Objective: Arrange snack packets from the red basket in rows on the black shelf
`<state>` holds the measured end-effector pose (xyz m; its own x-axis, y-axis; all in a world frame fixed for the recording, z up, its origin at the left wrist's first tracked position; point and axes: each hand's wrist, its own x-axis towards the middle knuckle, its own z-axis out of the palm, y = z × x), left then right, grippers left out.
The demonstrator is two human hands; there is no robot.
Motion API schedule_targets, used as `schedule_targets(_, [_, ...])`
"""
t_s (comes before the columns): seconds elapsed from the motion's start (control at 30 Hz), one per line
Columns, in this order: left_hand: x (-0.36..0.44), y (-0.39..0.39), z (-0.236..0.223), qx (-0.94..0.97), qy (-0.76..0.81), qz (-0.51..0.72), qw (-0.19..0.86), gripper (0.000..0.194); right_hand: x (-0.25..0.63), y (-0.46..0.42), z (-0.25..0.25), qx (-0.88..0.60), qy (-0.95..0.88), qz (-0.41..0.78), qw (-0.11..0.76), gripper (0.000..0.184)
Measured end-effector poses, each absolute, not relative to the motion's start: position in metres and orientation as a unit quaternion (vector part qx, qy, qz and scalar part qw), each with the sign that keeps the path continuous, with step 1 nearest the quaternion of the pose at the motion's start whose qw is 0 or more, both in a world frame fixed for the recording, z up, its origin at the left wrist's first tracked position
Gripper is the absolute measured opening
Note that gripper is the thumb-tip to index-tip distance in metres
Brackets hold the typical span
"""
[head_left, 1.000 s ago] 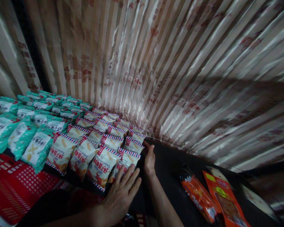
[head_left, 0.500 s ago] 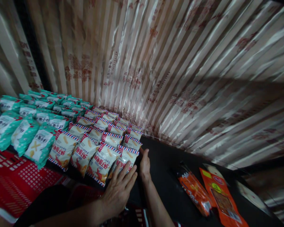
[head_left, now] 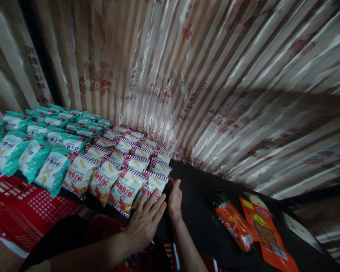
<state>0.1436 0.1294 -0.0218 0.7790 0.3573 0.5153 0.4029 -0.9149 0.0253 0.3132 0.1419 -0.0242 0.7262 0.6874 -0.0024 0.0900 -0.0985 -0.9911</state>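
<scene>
Rows of white snack bags (head_left: 130, 187) with red lettering and striped edges stand on a black shelf (head_left: 192, 204). My left hand (head_left: 146, 223) lies flat with its fingers stretched over the lower front of the right-hand front bag (head_left: 155, 184). Upright along the right side of the same row is my right hand (head_left: 175, 200), fingers extended, its palm turned to the bags. Part of the right fingers is hidden behind the bag's edge. Neither hand grasps anything.
Teal snack bags (head_left: 53, 170) stand in rows to the left. Below them is a red plastic basket (head_left: 49, 209). On the right lie an orange-and-black packet (head_left: 234, 223) and a flat orange pouch (head_left: 268, 238). Crumpled striped sheeting (head_left: 164, 75) covers the back.
The camera view has shifted slightly. Both hands stay against the white bags, and the right hand now sits closer to the row's side than a second ago.
</scene>
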Motion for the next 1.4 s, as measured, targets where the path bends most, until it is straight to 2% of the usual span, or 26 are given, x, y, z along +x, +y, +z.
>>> schedule_targets(0.2, [0.143,0.130,-0.021,-0.941,-0.202,-0.267,0.042,0.050,0.313,0.144,-0.030,-0.691,-0.267,0.280,0.611,0.076])
schedule_targets(0.43, [0.141,0.131,-0.021,-0.940,-0.192,-0.280,0.040,0.049,0.291,0.118,-0.019,-0.662,-0.299,0.243,0.643,0.068])
schedule_targets(0.9, [0.139,0.126,-0.033,-0.940,-0.201,-0.276,0.019,0.051,0.275,0.112,-0.021,-0.677,-0.322,0.239,0.617,0.067])
schedule_targets(1.07, [0.140,0.129,-0.036,-0.940,-0.196,-0.278,0.013,0.052,0.273,0.102,-0.023,-0.680,-0.343,0.198,0.618,0.064])
schedule_targets(1.4, [0.120,0.111,-0.022,-0.931,-0.197,-0.295,-0.085,0.065,0.244,0.068,-0.024,-0.688,-0.354,0.150,0.616,0.058])
